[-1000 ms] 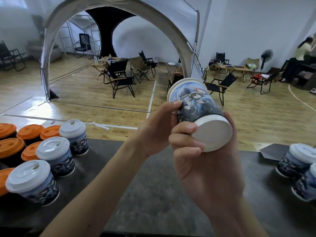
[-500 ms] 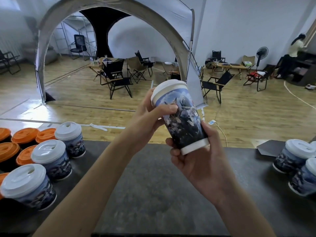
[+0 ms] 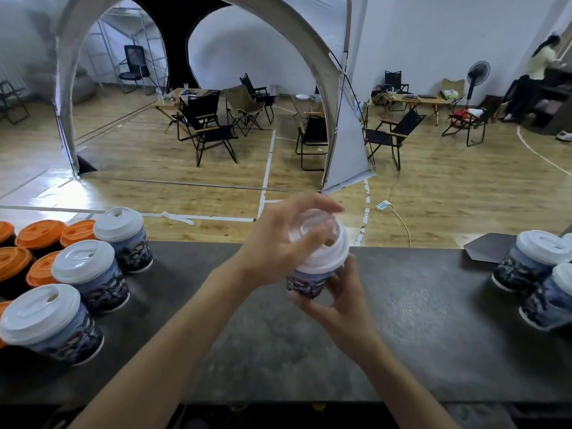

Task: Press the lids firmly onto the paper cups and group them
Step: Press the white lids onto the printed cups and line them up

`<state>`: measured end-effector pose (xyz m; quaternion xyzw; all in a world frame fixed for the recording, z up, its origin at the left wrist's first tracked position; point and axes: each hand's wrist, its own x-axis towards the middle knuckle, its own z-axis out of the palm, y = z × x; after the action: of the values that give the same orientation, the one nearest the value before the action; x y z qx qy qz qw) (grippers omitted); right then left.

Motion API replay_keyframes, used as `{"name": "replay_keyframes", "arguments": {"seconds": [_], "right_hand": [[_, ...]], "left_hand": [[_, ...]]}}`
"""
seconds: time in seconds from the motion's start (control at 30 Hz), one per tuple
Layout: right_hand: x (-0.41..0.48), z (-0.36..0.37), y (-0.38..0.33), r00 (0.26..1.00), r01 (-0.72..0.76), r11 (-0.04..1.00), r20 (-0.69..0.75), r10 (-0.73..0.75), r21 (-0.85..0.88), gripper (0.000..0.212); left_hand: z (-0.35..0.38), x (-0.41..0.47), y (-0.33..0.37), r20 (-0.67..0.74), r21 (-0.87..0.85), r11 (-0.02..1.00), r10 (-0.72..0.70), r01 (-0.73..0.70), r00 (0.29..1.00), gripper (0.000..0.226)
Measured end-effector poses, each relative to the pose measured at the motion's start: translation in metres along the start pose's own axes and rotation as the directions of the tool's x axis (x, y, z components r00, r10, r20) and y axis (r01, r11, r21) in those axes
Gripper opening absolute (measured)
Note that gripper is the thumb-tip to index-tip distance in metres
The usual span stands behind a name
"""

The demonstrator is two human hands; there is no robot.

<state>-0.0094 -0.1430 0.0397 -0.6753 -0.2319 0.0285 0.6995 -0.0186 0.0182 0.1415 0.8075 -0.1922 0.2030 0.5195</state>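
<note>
left hand [image 3: 275,243]: fingers curled over white lid [image 3: 328,257]; right hand [image 3: 340,297]: grips paper cup [image 3: 305,281]

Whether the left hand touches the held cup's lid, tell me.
Touching. Head view: left hand curls fingers over the lid; right hand grips the cup.

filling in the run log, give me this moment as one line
step: lidding | left hand: grips white lid from above | right hand: holds paper cup | lid: on cup
</note>
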Motion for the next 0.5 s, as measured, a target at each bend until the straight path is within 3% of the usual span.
{"name": "replay_keyframes", "arguments": {"seconds": [0.13,0.27,0.3,0.33,0.37,0.43,0.5], "right_hand": [[-0.006,-0.007,0.01,0.999,0.026,0.997,-0.039,-0.028,-0.067,0.071],[-0.009,-0.011,0.006,0.999,0.021,0.996,-0.024,-0.023,-0.09,0.071],[-0.008,-0.011,0.002,0.998,0.017,0.999,-0.056,-0.02,-0.044,0.072],[-0.008,-0.009,-0.004,0.994,0.025,1.0,-0.104,-0.024,0.013,0.071],[-0.006,-0.006,-0.008,0.985,0.048,0.997,-0.168,-0.038,0.053,0.069],[-0.002,0.004,-0.017,0.949,0.097,0.994,-0.304,-0.08,0.042,0.068],[0.005,0.014,-0.026,0.927,0.135,0.99,-0.348,-0.14,-0.041,0.067]], "left_hand": [[0.0,-0.006,-0.014,0.028,0.202,0.973,0.109,-0.112,0.994,0.03],[-0.007,-0.012,-0.017,0.075,0.314,0.946,0.061,-0.082,0.995,0.036],[-0.008,-0.012,-0.022,0.026,0.203,0.979,-0.041,0.035,0.999,0.036],[-0.007,-0.013,-0.027,-0.056,-0.029,0.981,-0.193,0.192,0.98,0.036],[-0.005,-0.016,-0.039,-0.121,-0.288,0.902,-0.366,0.32,0.923,0.036],[0.013,-0.029,-0.055,-0.114,-0.638,0.629,-0.647,0.444,0.754,0.039],[0.036,-0.046,-0.063,-0.006,-0.801,0.39,-0.765,0.454,0.645,0.045]]}}
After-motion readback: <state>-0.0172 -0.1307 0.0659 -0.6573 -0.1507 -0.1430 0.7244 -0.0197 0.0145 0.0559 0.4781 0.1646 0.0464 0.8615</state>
